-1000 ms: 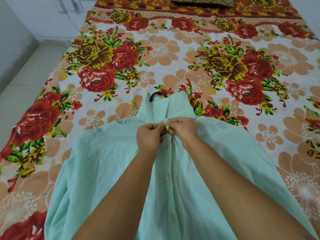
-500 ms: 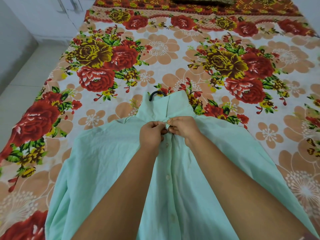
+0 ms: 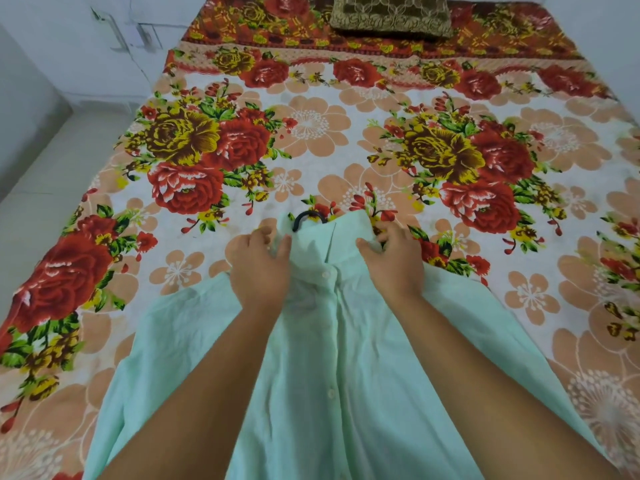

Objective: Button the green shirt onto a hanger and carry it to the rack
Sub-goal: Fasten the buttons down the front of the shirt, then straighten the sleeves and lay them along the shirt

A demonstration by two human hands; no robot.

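As the collar (image 3: 323, 242) of the green shirt (image 3: 346, 358) apparently needed squaring, your left hand (image 3: 259, 271) and right hand (image 3: 394, 265) gripped it, fingers curled, hanger hook (image 3: 306, 216) between them.

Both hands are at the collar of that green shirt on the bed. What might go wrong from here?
1. Only the hanger hook pokes out past the collar. The left hand and right hand hold fabric, so lifting by cloth might let it slip inside the green shirt.
2. The shirt lies spread wide over the bedsheet; raised quickly, it could drag and crease.
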